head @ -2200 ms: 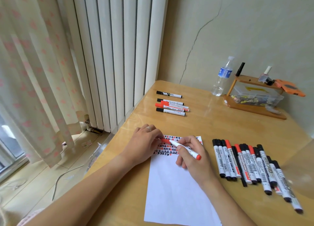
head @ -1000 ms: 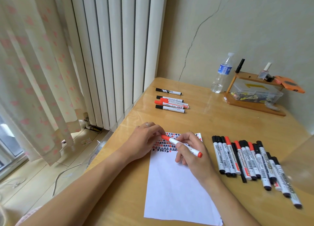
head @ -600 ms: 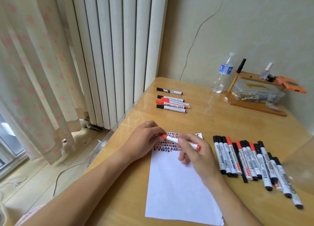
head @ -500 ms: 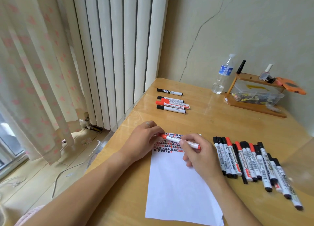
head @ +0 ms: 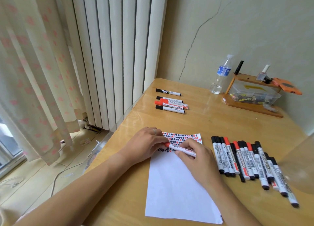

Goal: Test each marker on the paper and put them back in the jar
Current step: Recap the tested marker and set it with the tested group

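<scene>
My wooden bench (head: 195,122) stands in a corner, a white radiator (head: 117,47) and a curtain (head: 30,73) to its left, a cracked wall (head: 237,30) beyond. A water bottle (head: 220,74) and a small shelf (head: 253,96) sit at the far right. On the paper (head: 176,191), my left hand (head: 146,146) pinches the cap end of the red marker (head: 181,148) while my right hand (head: 195,156) grips its barrel. Compared with two seconds ago, the marker lies flatter and my right hand has turned over it. A row of markers (head: 246,161) lies to the right, five markers (head: 169,102) farther away.
</scene>
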{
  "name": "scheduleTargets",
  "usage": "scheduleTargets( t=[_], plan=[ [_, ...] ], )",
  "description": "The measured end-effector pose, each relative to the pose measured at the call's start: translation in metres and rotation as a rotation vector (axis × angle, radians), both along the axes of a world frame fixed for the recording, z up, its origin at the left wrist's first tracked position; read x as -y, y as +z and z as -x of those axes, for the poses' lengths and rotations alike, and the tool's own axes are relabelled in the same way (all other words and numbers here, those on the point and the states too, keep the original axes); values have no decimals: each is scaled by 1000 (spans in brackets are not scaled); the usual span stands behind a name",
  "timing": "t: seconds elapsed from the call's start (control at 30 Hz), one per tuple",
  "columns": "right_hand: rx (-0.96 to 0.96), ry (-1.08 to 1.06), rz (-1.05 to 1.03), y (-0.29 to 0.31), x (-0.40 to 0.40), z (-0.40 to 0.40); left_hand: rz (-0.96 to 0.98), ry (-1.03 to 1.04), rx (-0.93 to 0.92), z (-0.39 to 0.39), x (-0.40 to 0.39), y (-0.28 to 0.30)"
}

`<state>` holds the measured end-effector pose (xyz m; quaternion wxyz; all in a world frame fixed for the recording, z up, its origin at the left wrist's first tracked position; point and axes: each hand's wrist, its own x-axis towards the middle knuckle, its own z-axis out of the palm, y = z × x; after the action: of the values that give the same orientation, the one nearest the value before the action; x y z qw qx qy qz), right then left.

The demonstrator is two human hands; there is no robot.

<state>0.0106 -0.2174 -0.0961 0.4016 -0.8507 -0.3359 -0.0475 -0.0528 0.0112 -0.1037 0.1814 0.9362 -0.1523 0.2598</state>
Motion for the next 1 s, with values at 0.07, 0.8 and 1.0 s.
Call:
scheduleTargets(
  t=[0.07,0.8,1.0],
  plan=[
    [1,7,2,0,1,1,4,-6,1,1,-1,0],
    [179,22,143,-5,3,2,-13,-101,3,0,1,2],
    [211,39,138,-9,4,0,19,-141,8,2,3,3]
  ],
)
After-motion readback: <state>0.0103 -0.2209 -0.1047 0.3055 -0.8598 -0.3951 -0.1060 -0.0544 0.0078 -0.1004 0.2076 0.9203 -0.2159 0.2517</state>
